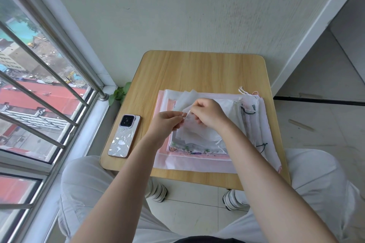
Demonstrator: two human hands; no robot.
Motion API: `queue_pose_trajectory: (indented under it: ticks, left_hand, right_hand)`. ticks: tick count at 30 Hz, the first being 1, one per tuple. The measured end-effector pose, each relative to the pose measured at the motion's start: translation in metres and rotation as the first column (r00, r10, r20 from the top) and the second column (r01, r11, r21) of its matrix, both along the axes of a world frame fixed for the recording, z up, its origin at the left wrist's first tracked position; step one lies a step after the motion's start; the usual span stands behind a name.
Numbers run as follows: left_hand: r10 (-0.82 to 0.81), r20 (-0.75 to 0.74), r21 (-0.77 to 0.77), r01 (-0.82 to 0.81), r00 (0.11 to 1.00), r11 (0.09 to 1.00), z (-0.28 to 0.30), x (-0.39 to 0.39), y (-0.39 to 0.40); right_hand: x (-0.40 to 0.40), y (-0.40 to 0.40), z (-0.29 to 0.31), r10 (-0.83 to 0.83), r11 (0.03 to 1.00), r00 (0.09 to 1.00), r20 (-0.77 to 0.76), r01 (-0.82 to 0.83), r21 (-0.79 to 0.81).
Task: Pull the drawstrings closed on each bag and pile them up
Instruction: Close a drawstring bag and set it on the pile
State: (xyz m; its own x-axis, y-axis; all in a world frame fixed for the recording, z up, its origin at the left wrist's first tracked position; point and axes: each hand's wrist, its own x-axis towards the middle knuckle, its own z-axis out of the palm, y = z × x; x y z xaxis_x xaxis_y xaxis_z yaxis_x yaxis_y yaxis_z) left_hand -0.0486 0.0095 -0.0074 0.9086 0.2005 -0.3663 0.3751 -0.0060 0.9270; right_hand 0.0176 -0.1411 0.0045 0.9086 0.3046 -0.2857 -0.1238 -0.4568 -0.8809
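Observation:
A stack of thin white and pink drawstring bags (197, 161) lies on the small wooden table (197, 69). On top of the stack is a small translucent white bag (199, 134). My left hand (167, 121) pinches the left edge of that bag near its top. My right hand (209, 113) is curled over the bag's upper part and pinches it close to the left hand's fingertips. Drawstring ends (244, 91) stick out at the stack's far right corner. I cannot make out the top bag's own string.
A phone (124, 138) lies face down on the table's left side, beside the stack. A window with metal bars (39, 85) is at the left, a wall behind the table. My knees (83, 183) flank the table's near edge.

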Motion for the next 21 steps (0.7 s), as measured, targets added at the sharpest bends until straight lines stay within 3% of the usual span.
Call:
queue_pose_trajectory:
  ticks: [5, 8, 10, 13, 17, 21]
  left_hand:
    - [-0.176, -0.029, 0.148, 0.178, 0.984, 0.973, -0.004, 0.003, 0.001]
    - [-0.154, -0.042, 0.202, 0.159, 0.987, 0.966, -0.004, 0.006, 0.0]
    - [-0.134, -0.051, 0.148, 0.14, 0.99, 0.979, -0.005, 0.007, 0.002]
    - [-0.13, -0.1, 0.002, 0.131, 0.987, 0.991, -0.005, 0.008, 0.007]
    - [-0.119, -0.182, -0.108, 0.1, 0.976, 0.989, -0.001, 0.01, 0.011]
    - [-0.113, -0.213, -0.129, 0.087, 0.971, 0.988, 0.004, 0.015, 0.008]
  right_hand:
    - [-0.001, 0.009, 0.005, 0.103, 0.995, 0.994, 0.047, -0.103, -0.002]
    - [0.0, 0.012, 0.007, 0.135, 0.99, 0.989, 0.056, -0.136, 0.022]
    - [0.001, 0.011, 0.006, 0.095, 0.99, 0.987, 0.132, -0.108, 0.093]
    - [0.007, 0.004, -0.002, 0.029, 0.997, 0.938, 0.344, -0.053, 0.06]
    - [0.004, -0.002, -0.011, 0.164, 0.985, 0.967, 0.194, -0.151, -0.083]
    - [-0.003, 0.002, -0.013, 0.225, 0.973, 0.948, 0.225, -0.205, -0.109]
